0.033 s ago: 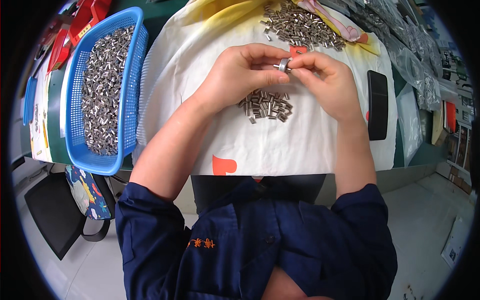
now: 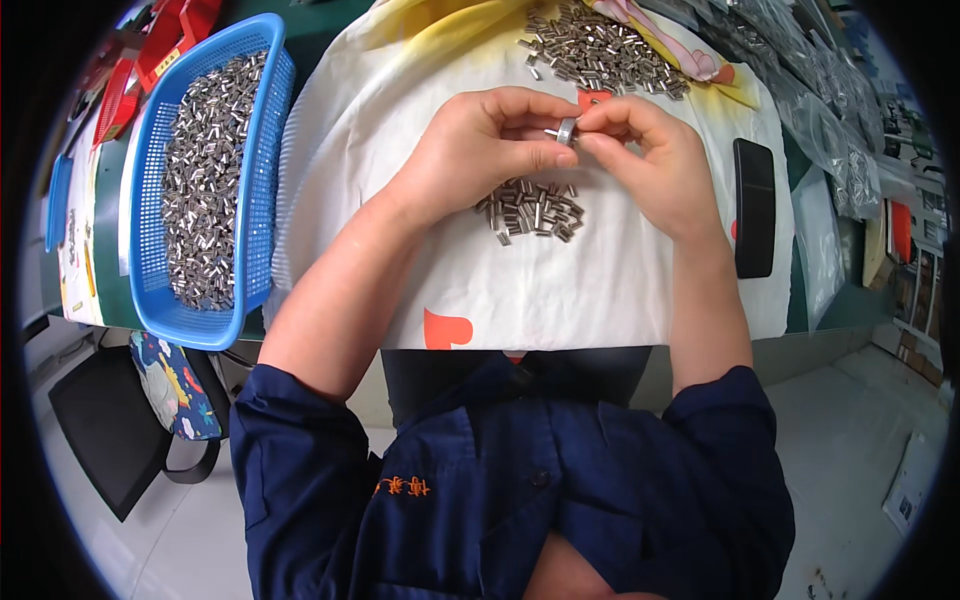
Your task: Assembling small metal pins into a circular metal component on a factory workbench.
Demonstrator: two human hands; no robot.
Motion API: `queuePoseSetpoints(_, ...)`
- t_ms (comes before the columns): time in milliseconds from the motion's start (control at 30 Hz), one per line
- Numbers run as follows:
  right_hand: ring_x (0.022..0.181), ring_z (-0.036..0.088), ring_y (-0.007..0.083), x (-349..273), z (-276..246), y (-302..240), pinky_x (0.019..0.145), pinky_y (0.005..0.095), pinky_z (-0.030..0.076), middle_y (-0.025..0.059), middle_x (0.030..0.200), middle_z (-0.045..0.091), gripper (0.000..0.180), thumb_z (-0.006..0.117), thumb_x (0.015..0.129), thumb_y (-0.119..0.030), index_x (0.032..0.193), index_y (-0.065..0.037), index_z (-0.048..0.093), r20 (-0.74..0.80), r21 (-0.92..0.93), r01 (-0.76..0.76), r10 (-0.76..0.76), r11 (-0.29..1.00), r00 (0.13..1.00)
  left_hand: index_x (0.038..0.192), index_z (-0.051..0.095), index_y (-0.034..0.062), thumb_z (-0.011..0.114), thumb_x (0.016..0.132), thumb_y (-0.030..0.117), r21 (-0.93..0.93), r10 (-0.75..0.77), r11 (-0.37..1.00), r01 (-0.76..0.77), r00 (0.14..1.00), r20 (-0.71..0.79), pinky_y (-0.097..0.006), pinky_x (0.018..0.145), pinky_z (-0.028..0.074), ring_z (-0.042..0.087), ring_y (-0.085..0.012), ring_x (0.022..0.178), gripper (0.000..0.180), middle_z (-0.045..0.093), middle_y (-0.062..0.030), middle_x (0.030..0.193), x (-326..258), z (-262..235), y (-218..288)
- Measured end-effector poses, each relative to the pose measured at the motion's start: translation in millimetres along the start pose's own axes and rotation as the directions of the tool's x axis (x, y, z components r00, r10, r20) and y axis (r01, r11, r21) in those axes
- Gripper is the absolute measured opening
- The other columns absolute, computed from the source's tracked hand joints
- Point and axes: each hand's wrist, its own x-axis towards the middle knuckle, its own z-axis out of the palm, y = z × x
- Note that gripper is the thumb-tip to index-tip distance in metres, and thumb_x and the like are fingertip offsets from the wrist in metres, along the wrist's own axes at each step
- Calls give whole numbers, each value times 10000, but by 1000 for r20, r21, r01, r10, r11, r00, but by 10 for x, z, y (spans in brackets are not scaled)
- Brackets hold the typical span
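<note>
left hand (image 2: 480, 150): my fingers are curled together, thumb and forefinger pinched on a small metal ring (image 2: 567, 131), held up over the white cloth (image 2: 600, 290).
right hand (image 2: 655, 160): closed against the same ring from the right side; both my hands meet fingertip to fingertip on it, and a thin pin seems to stick out of its left side, too small to be sure.
ring: in the air between my hands, just above the near pile, not touching the cloth.
near pile (image 2: 532, 210): a small heap of short silver sleeves just under my hands, loose on the cloth.
far pile (image 2: 605, 50): a bigger heap of the same sleeves at the far edge of the cloth.
blue basket (image 2: 150, 270): well to the left on the bench, heaped with many more of them.
phone (image 2: 754, 205): dark, flat, lying at the right edge of the cloth.
progress: i judge one piece is in hand, and much remains in both piles and the basket; which heap is finished work i cannot tell.
</note>
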Motion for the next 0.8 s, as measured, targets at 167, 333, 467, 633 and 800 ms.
queuePoseSetpoints(167,655,535,89,86,-179,78,613,219,432,13,719,586,119,656,746,-107,840,-44,622,79,201,-202,190,959,979,1073,580,-8,684,746,17,169,-66,985,40,986,155,-227,785,485,591,-102,845,344,626,-54,947,-33,18,10)
queuePoseSetpoints(333,718,578,256,536,173,144,673,340,467,91,779,607,147,610,750,-195,794,-60,648,-12,-422,18,-25,906,1000,1046,603,-2,707,730,41,297,-127,954,51,961,244,-222,791,469,575,-83,851,335,634,-25,929,-81,-1,81)
queuePoseSetpoints(467,831,572,271,590,303,275,732,381,459,103,817,613,117,606,751,-181,758,-77,658,50,-711,122,-123,693,991,1045,605,2,712,728,52,331,-89,944,-12,954,286,-222,799,465,569,-81,864,338,637,-22,929,-43,27,93)
queuePoseSetpoints(633,704,590,210,389,180,175,657,306,472,71,772,621,77,618,753,-122,794,-58,627,-40,-381,-19,4,924,999,1062,594,-6,693,747,47,254,-62,967,-8,962,266,-221,795,472,573,-78,855,334,632,-34,942,-32,-32,-12)
queuePoseSetpoints(800,704,537,50,140,-20,182,642,198,437,-2,771,606,68,640,768,-32,825,-22,604,-83,304,-95,126,948,989,1093,546,-34,661,780,43,-186,-21,982,22,1000,10,-225,777,484,595,-105,839,343,622,-61,909,12,-17,-10)
